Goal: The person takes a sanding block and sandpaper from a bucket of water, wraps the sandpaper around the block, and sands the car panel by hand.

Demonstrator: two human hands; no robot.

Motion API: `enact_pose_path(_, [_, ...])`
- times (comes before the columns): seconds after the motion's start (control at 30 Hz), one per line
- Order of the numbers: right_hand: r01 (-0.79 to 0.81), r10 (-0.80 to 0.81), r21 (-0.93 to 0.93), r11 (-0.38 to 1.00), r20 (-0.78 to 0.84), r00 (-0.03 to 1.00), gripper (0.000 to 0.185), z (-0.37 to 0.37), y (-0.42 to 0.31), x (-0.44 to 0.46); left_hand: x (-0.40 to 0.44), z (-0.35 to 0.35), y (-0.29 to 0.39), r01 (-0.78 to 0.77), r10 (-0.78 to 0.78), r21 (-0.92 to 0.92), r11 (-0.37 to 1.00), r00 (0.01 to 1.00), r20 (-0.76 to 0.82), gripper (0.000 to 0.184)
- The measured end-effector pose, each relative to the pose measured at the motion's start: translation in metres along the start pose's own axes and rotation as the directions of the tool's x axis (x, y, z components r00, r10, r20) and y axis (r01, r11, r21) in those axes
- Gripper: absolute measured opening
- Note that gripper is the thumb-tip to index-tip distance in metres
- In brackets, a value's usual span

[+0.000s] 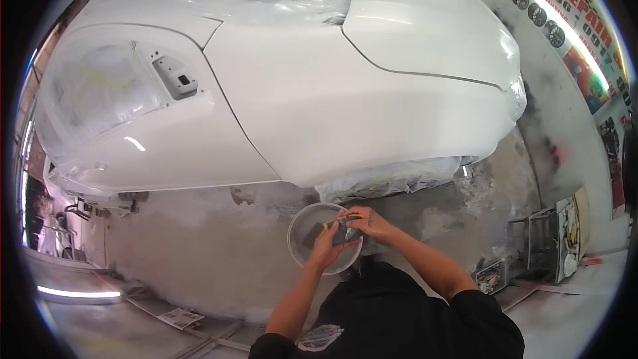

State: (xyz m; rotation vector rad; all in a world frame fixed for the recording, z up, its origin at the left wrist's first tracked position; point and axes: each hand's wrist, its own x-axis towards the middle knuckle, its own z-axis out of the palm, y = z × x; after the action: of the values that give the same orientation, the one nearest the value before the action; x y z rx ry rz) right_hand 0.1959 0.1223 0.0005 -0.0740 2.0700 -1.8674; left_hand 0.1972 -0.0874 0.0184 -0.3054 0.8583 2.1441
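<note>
Both my hands meet over a round, clear plastic tub (292, 247) in front of my body. My left hand (325, 247) grips a dark grey, sandpaper-like piece (342, 233) from below, its fingers closed around it. From the right, my right hand (371, 222) pinches the upper edge of the same piece, where a thin yellow strip shows. My fingers partly hide the piece, so its exact kind is unclear. Another dark patch is visible inside the tub, left of my hands.
Ahead stands a white car body (286, 113), its windows and wheel wrapped in plastic film (392, 178). At right are a metal stand (541, 236) and a box of small items (490, 278). A printed sheet (179, 318) lies lower left. A poster (558, 0) hangs upper right.
</note>
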Motion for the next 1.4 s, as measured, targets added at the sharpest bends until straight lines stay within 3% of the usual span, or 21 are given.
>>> enact_pose_path(0.03, [-0.04, 0.034, -0.096, 0.995, -0.072, 0.997, 0.043, 0.002, -0.001, -0.001, 0.004, -0.006, -0.003, -0.021, 0.022, 0.008, 1.0, 0.997, -0.079, 0.049])
enact_pose_path(0.07, [0.015, -0.061, -0.318, 0.948, -0.135, 0.989, 0.045, -0.001, -0.003, -0.002, 0.007, -0.014, -0.003, -0.111, 0.112, 0.014, 0.994, 0.986, -0.126, 0.048])
enact_pose_path(0.13, [0.071, -0.281, -0.708, 0.702, -0.184, 0.942, 0.049, -0.025, -0.012, -0.002, 0.009, -0.025, 0.004, -0.286, 0.288, 0.041, 0.957, 0.932, -0.219, 0.048])
enact_pose_path(0.27, [0.168, -0.228, -0.831, 0.53, 0.051, 0.972, 0.05, -0.071, -0.082, 0.012, 0.013, -0.021, 0.053, -0.434, 0.508, 0.264, 0.861, 0.756, -0.413, 0.049])
enact_pose_path(0.33, [0.237, -0.31, -0.945, 0.225, 0.161, 0.937, 0.046, -0.089, -0.133, 0.029, 0.016, 0.023, 0.101, -0.534, 0.683, 0.428, 0.729, 0.601, -0.414, 0.051])
enact_pose_path(0.43, [0.284, -0.444, -0.951, -0.125, 0.31, 0.841, 0.044, -0.12, -0.21, 0.053, 0.05, 0.072, 0.179, -0.733, 0.979, 0.651, 0.199, 0.182, -0.095, 0.051])
enact_pose_path(0.53, [0.303, -0.505, -0.886, -0.352, 0.452, 0.735, 0.047, -0.157, -0.27, 0.066, 0.064, 0.151, 0.247, -0.628, 0.986, 0.76, -0.166, -0.117, 0.118, 0.053])
enact_pose_path(0.57, [0.298, -0.46, -0.862, -0.409, 0.477, 0.749, 0.051, -0.17, -0.284, 0.07, 0.082, 0.163, 0.266, -0.467, 0.962, 0.844, -0.264, -0.186, 0.198, 0.055])
enact_pose_path(0.6, [0.319, -0.42, -0.831, -0.456, 0.517, 0.746, 0.052, -0.183, -0.292, 0.074, 0.102, 0.17, 0.279, -0.283, 0.931, 0.896, -0.341, -0.234, 0.28, 0.058])
enact_pose_path(0.67, [0.363, -0.336, -0.758, -0.541, 0.591, 0.733, 0.054, -0.21, -0.299, 0.085, 0.147, 0.177, 0.282, 0.032, 0.893, 0.913, -0.407, -0.197, 0.405, 0.062])
enact_pose_path(0.7, [0.403, -0.226, -0.737, -0.542, 0.59, 0.775, 0.058, -0.223, -0.299, 0.092, 0.161, 0.182, 0.269, 0.094, 0.903, 0.916, -0.39, -0.154, 0.401, 0.064])
enact_pose_path(0.83, [0.536, -0.249, -0.646, -0.543, 0.734, 0.632, 0.066, -0.262, -0.282, 0.114, 0.205, 0.207, 0.217, 0.114, 0.932, 0.963, -0.244, -0.248, 0.266, 0.067])
enact_pose_path(0.97, [0.595, -0.267, -0.602, -0.532, 0.786, 0.557, 0.071, -0.269, -0.279, 0.126, 0.219, 0.227, 0.146, 0.014, 0.952, 0.966, -0.257, -0.168, 0.256, 0.063])
enact_pose_path(1.07, [0.603, -0.275, -0.607, -0.518, 0.786, 0.554, 0.073, -0.272, -0.278, 0.129, 0.215, 0.189, 0.225, 0.141, 0.94, 0.979, -0.15, -0.287, 0.185, 0.063])
enact_pose_path(1.13, [0.599, -0.286, -0.607, -0.523, 0.787, 0.548, 0.073, -0.272, -0.279, 0.128, 0.185, 0.168, 0.29, 0.013, 0.927, 0.998, -0.06, -0.37, 0.06, 0.061])
enact_pose_path(1.33, [0.612, -0.315, -0.601, -0.514, 0.796, 0.517, 0.067, -0.274, -0.274, 0.124, 0.178, 0.163, 0.294, 0.134, 0.935, 0.99, -0.046, -0.342, 0.09, 0.061])
enact_pose_path(1.4, [0.612, -0.331, -0.6, -0.516, 0.798, 0.503, 0.067, -0.273, -0.28, 0.128, 0.178, 0.164, 0.297, 0.067, 0.923, 0.995, -0.071, -0.373, 0.091, 0.062])
